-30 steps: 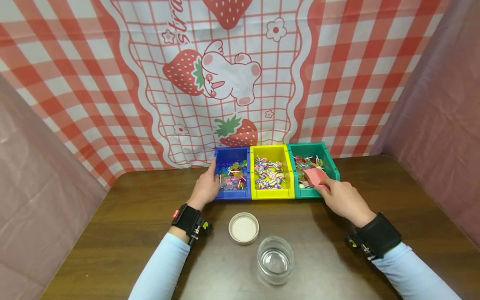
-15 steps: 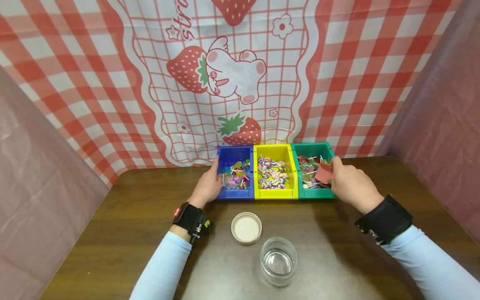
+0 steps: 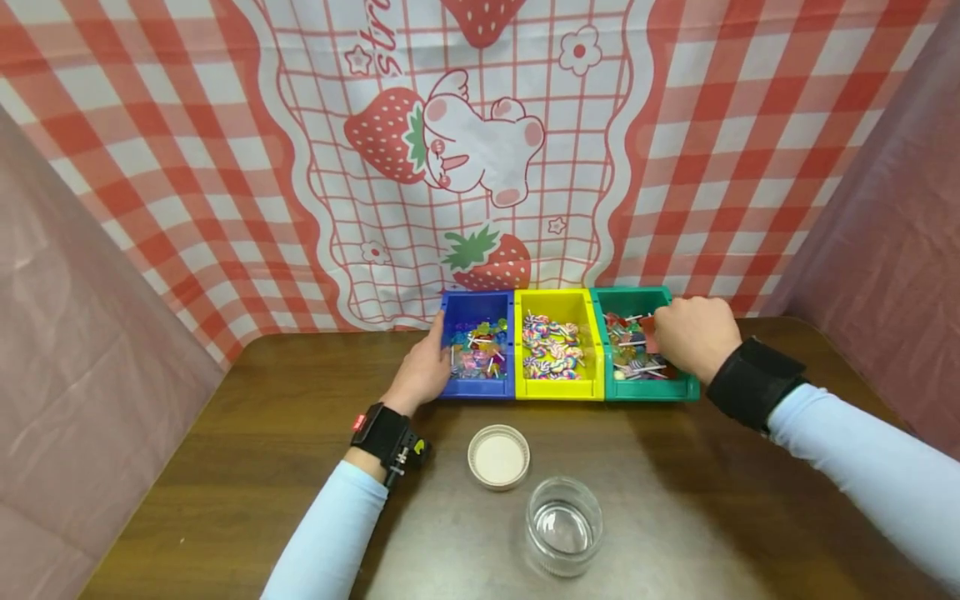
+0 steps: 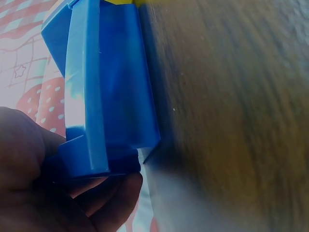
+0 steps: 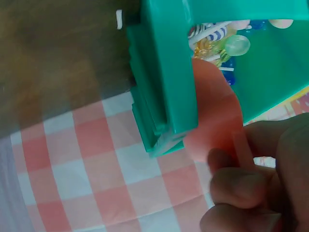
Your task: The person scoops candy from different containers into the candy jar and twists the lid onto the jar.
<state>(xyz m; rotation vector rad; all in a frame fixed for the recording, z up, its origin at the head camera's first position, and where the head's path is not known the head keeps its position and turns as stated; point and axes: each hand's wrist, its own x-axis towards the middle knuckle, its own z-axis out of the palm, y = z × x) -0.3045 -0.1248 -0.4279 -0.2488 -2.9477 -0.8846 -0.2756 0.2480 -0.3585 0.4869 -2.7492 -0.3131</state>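
My left hand [image 3: 422, 371] grips the left side wall of the blue bin [image 3: 476, 388], which holds small coloured candies. In the left wrist view the fingers curl around the corner of that bin. At the right, my right hand [image 3: 697, 335] hovers over the right wall of the green bin [image 3: 651, 389], pinching the handle of a pink scoop [image 5: 215, 104]. The scoop's blade dips inside the green bin, beside small lollipops and beads [image 5: 222, 43]. From the head view the hand hides most of the scoop.
Between them stands a yellow bin [image 3: 559, 389] of swirl lollipops. Nearer on the table lie a round cream lid [image 3: 498, 457] and a clear glass jar [image 3: 564, 533]. A checked cloth [image 3: 720, 167] hangs right behind the bins.
My right hand has moved back along the green bin's right side and turned over, swinging the scoop's blade with it. The left hand keeps its grip on the blue bin.
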